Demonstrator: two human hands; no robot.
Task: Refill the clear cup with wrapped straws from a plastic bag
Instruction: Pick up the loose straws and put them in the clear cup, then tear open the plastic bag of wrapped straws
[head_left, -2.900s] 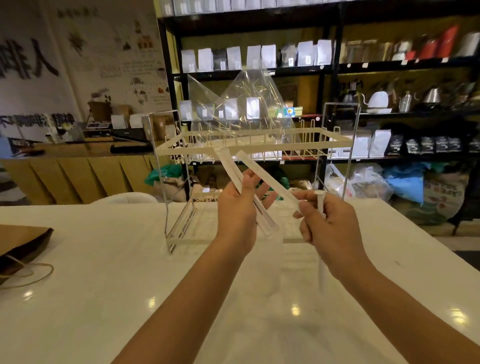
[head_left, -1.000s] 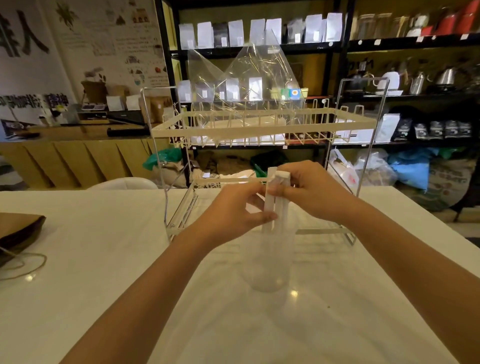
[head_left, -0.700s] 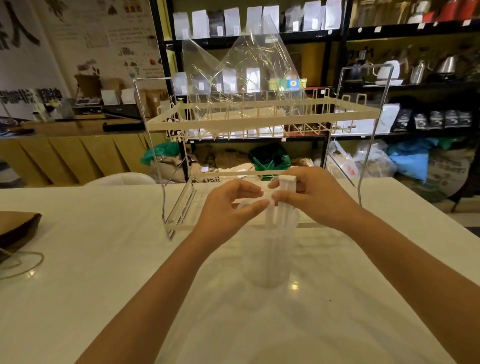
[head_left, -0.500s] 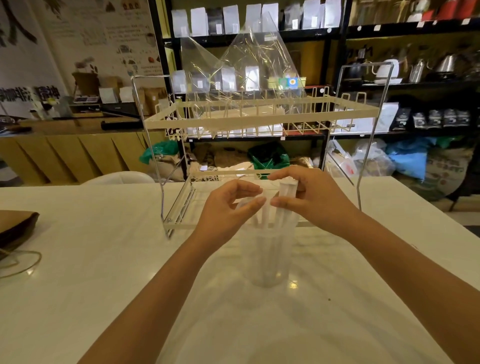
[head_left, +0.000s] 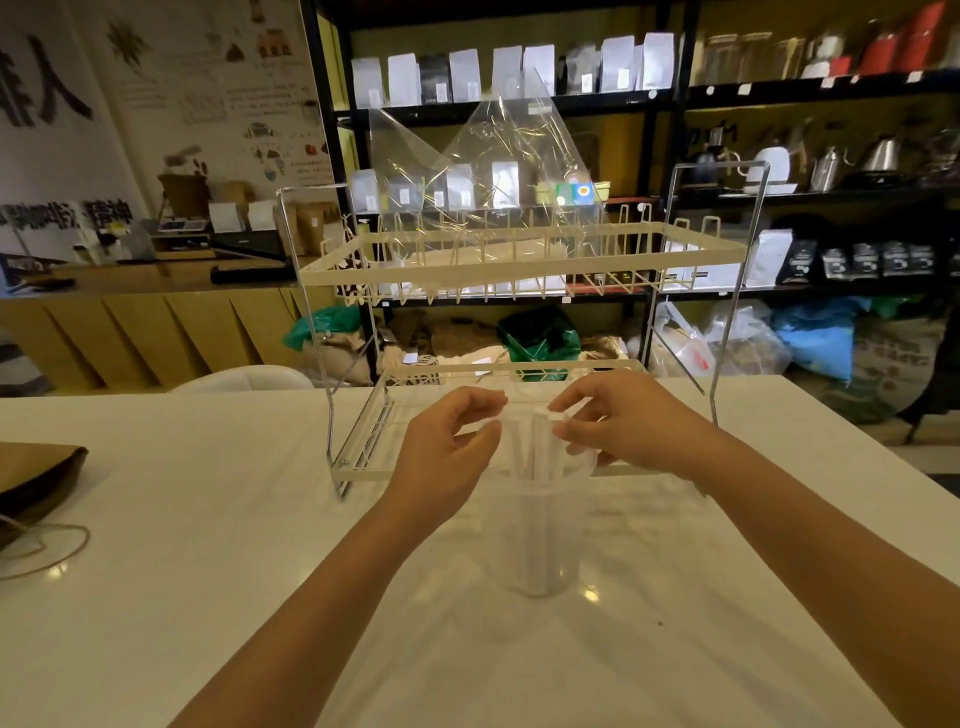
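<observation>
A clear cup (head_left: 543, 540) stands upright on the white table (head_left: 208, 519), right in front of me. A few white wrapped straws (head_left: 537, 452) stand in it, their tops sticking out above the rim. My right hand (head_left: 631, 431) has thumb and forefinger pinched on the straw tops from the right. My left hand (head_left: 449, 457) hovers at the left of the straws with curled fingers apart, holding nothing. A crumpled clear plastic bag (head_left: 483, 171) sits on the upper tier of the wire rack, behind and above the cup.
A cream two-tier wire rack (head_left: 519, 260) stands just behind the cup, its lower tray close to my hands. A brown paper bag (head_left: 36, 478) with a twine handle lies at the table's left edge. Dark shelves of pouches and kettles fill the background.
Both hands brought the straws together and lowered them upright into the cup. My left hand has let go and opened; my right hand has sunk with the straw tops.
</observation>
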